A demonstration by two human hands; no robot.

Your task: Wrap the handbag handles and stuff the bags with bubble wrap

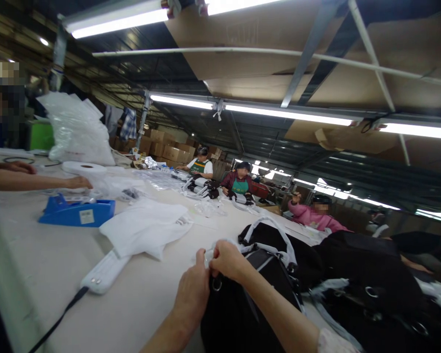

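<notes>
Both hands meet at the near edge of the desk [40, 264], over a black bag [238, 314] that lies directly in front of the person. The left hand [193, 291] rests on the bag's upper left corner, its fingers [200, 260] curled and pinching a small white wrapped piece [208, 255] at the bag's top. The right hand [228, 260] is just beside it, touching the same white piece, fingers clenched around it above a metal ring [216, 284] on the bag. A white-wrapped handle [275, 230] arches over the bag behind the hands. More black bags [371, 274] are piled to the right, touching the first. To the left of the hands lies a white padded strap [103, 277] with two studs, a black cord running from its end, and a white cloth bag [147, 228] overlapping it. Further left stands a blue tape dispenser [75, 211], with a roll of white tape [84, 168] behind it. A co-worker's forearm [33, 181] lies on the desk near the roll. Other people sit along the far side.
</notes>
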